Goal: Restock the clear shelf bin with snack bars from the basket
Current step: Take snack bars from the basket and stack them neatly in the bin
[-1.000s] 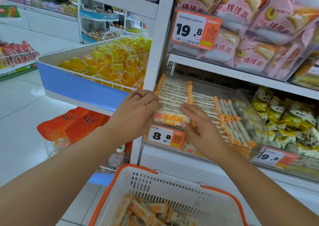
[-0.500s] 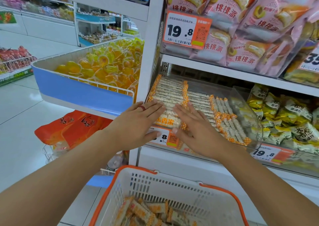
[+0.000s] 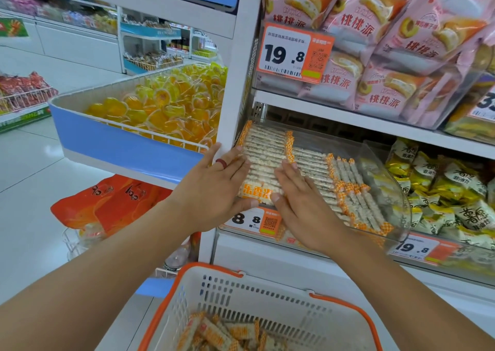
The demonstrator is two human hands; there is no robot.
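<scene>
Both hands are lying flat on the front rows of long, clear-wrapped rice snack bars with orange checked ends (image 3: 263, 160) inside the clear plastic shelf bin (image 3: 385, 179), which is sitting on the white shelf just above the orange price tag reading 8.8 (image 3: 254, 220). The left hand (image 3: 214, 187), wearing a red ring, is resting with straight, spread fingers on the left end of the stack, thumb at the bin's front lip. The right hand (image 3: 302, 203) is likewise flat and unclenched, fingers pointing up over the middle of the row; neither hand is gripping a bar. The step in hand looks like squaring and pressing the placed bars level.

To do this well, the palms should be pushing gently and evenly, sliding the bars back and left against the bin wall so the orange ends are lining up. Too much pressure is risking crushed puffed rice inside the thin wrappers. The rows on the right side of the bin are lying at a slant, so they probably want straightening too.

More bars are waiting in the white perforated plastic basket with the orange rim (image 3: 345, 303) directly below the arms, so the restocking seems only partly done, and the bin's rear right is showing room for them.
</scene>
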